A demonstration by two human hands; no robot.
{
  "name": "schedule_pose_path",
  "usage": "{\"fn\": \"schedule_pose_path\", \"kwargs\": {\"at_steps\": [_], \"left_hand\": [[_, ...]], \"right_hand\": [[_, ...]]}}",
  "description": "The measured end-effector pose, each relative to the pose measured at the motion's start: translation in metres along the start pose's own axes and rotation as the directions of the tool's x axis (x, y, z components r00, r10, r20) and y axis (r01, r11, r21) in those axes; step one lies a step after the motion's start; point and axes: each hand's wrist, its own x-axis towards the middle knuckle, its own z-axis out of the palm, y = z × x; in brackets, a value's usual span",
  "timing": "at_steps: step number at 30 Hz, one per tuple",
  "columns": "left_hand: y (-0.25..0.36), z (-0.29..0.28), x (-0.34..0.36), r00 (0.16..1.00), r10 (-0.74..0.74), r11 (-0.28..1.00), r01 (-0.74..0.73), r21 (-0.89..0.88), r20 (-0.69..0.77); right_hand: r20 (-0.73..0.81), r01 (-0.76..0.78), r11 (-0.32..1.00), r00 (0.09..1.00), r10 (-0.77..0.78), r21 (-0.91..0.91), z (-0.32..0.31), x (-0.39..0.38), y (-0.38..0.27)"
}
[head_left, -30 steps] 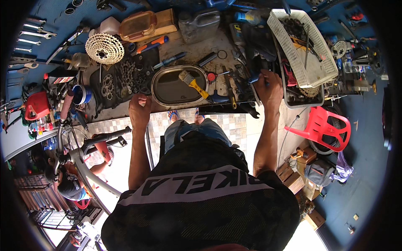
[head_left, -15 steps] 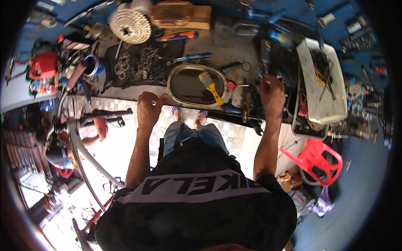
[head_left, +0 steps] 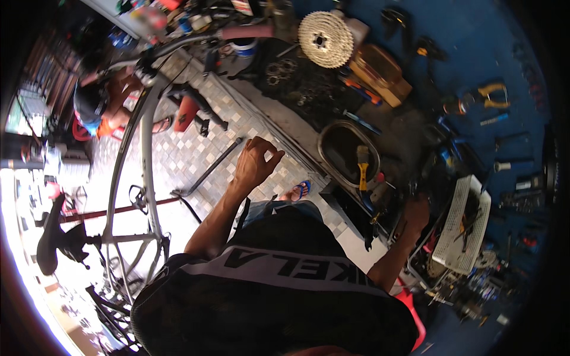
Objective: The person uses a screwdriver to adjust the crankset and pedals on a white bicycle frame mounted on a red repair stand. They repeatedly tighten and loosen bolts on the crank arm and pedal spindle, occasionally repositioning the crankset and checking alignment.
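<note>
My left hand (head_left: 256, 163) hangs over the tiled floor, off the front edge of the workbench. Its fingers are loosely bent, the thumb stands apart from them, and nothing shows in its hold. On the right, my right hand (head_left: 417, 212) reaches over the bench beside the white plastic basket (head_left: 449, 237). Its fingers are blurred and dark, so their grip is unclear. Between the hands lies an oval metal tray (head_left: 323, 155) with dark liquid. A yellow-handled brush (head_left: 363, 172) rests across its right side.
A bicycle frame (head_left: 147, 160) stands at the left, its handlebar grip (head_left: 248, 32) jutting toward the bench. Beyond it, another person (head_left: 110, 98) sits low. At the back are a large cassette (head_left: 323, 40), a wooden block (head_left: 389, 83) and an orange-and-blue tool (head_left: 362, 89). Hand tools hang on the blue wall.
The view has swung left, bringing more of the bicycle into sight. My left hand has left the bench edge and is over the floor. My right hand remains at the bench's right side.
</note>
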Motion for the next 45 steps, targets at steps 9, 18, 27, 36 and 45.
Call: {"fn": "schedule_pose_path", "kwargs": {"at_steps": [9, 18, 27, 36, 45], "left_hand": [[-0.062, -0.085, -0.155, 0.946, -0.292, 0.956, 0.294, -0.002, -0.142], [-0.082, -0.126, -0.312, 0.952, -0.290, 0.957, 0.289, -0.026, -0.093], [-0.043, -0.140, -0.398, 0.977, -0.208, 0.975, 0.211, 0.073, -0.041], [0.003, -0.128, -0.482, 0.806, -0.582, 0.807, 0.556, -0.197, -0.107], [0.056, -0.078, -0.579, 0.330, -0.863, 0.498, 0.677, -0.542, -0.382]], "right_hand": [[-0.013, 0.165, 0.977, 0.986, -0.168, -0.133, -0.116, -0.077, -0.072], [0.085, 0.604, 0.786, 0.783, -0.616, 0.132, -0.062, -0.261, -0.143], [0.232, 0.951, 0.237, 0.189, -0.954, 0.200, 0.043, -0.396, -0.168], [-0.077, 0.875, -0.334, -0.328, -0.941, 0.351, 0.044, -0.467, -0.223], [0.073, 0.647, -0.229, -0.404, -0.912, 0.728, 0.075, -0.534, -0.173]]}}
